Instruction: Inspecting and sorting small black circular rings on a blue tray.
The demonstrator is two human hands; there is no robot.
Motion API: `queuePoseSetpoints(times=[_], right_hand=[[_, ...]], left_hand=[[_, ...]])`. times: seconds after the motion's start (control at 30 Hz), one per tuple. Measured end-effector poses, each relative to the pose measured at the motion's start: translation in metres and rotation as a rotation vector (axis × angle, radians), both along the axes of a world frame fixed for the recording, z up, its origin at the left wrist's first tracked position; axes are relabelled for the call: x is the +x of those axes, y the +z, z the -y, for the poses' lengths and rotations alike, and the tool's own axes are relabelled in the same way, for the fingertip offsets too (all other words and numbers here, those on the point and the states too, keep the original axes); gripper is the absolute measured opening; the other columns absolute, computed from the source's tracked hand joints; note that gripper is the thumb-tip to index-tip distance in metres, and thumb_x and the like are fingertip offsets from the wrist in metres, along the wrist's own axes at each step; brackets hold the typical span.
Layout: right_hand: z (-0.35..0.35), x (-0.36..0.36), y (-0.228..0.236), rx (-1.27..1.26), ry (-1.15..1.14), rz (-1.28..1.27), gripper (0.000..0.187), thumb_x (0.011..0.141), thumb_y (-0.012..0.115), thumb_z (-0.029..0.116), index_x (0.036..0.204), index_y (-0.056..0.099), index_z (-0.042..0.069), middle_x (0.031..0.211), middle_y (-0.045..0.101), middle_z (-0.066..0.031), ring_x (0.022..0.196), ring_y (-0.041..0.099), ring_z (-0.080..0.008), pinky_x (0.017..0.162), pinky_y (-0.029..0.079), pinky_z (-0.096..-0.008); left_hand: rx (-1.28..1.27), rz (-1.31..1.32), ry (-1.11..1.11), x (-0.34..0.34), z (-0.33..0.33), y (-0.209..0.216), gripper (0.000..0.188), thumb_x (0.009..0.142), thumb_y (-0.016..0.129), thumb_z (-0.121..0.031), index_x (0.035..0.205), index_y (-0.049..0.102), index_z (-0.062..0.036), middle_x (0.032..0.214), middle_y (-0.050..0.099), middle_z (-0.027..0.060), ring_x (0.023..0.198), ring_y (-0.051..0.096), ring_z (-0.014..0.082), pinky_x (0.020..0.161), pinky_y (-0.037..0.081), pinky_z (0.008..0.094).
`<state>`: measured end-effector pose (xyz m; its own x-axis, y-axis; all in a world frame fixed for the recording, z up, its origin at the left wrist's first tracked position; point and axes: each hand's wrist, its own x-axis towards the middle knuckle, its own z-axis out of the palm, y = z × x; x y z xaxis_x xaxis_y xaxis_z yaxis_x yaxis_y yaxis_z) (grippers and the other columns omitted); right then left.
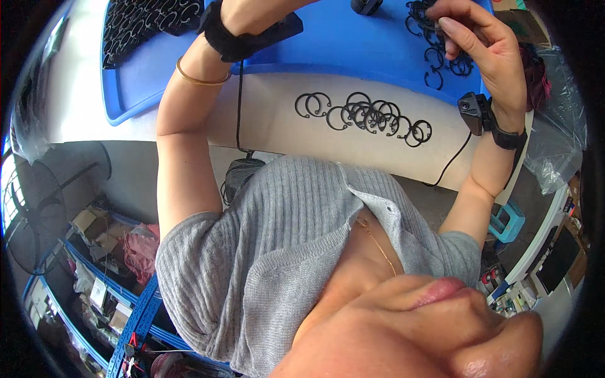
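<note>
Loose black retaining rings (462, 66), upper right, are presumably kept from scattering by the blue tray (353, 44). Over them the right hand (484, 44) is half curled, any hold untellable; the left hand (255, 12) is cropped, its grip unseen.

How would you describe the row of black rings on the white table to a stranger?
Find the blue tray on the white table. Between it and the grey shirt lies a straggling row of thin black rings. Unlike the packed rings and loose rings by the right hand, this row lies outside the tray.
</note>
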<state>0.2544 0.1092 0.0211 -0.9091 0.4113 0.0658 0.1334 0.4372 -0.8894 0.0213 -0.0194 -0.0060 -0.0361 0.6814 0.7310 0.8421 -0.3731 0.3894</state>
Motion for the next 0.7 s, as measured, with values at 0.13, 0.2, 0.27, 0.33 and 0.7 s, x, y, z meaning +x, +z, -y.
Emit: queuePoseSetpoints(times=[0.13,0.2,0.27,0.33,0.7], right_hand=[[-0.001,-0.001,0.001,-0.105,-0.02,0.026,0.02,0.098,0.07,0.009,0.114,0.062,0.001,0.088,0.065,-0.0022,0.067,0.061,-0.0065,0.062,0.053,-0.0211],[-0.001,0.0,0.002,-0.112,-0.004,0.016,0.024,0.097,0.07,0.009,0.117,0.058,0.002,0.088,0.064,-0.0016,0.068,0.06,-0.0062,0.063,0.052,-0.0209],[0.0,0.0,0.003,-0.115,0.007,0.004,0.026,0.096,0.07,0.007,0.116,0.054,0.004,0.089,0.063,-0.0021,0.069,0.059,-0.006,0.063,0.052,-0.0204],[0.0,0.0,0.002,-0.137,0.001,-0.009,0.026,0.095,0.07,0.006,0.116,0.053,0.004,0.089,0.063,-0.0022,0.069,0.06,-0.006,0.062,0.052,-0.0204],[-0.006,0.002,0.005,-0.121,-0.018,-0.034,0.031,0.096,0.073,0.012,0.119,0.057,0.0,0.089,0.067,-0.005,0.068,0.061,-0.0072,0.061,0.053,-0.0215]], left_hand=[[-0.213,0.189,-0.047,0.021,0.017,0.03,0.04,0.086,0.079,-0.003,0.122,0.062,0.0006,0.095,0.072,0.0113,0.083,0.07,0.021,0.075,0.056,0.0289],[-0.213,0.248,-0.189,0.025,0.02,0.017,0.036,0.09,0.075,-0.001,0.122,0.06,0.0014,0.093,0.072,0.0112,0.08,0.069,0.0182,0.073,0.055,0.0275],[-0.238,0.358,-0.295,0.03,0.017,0.009,0.034,0.093,0.072,-0.001,0.124,0.058,0.0022,0.092,0.072,0.0114,0.079,0.069,0.0156,0.071,0.055,0.0272],[-0.416,0.497,-0.349,0.032,0.021,0.013,0.033,0.097,0.067,0.0,0.128,0.054,0.004,0.093,0.073,0.0121,0.078,0.069,0.013,0.071,0.056,0.0267],[-0.506,0.86,-0.546,0.032,0.013,0.011,0.034,0.098,0.066,0.001,0.131,0.054,0.0024,0.084,0.071,0.008,0.074,0.067,0.0112,0.07,0.057,0.0253]])
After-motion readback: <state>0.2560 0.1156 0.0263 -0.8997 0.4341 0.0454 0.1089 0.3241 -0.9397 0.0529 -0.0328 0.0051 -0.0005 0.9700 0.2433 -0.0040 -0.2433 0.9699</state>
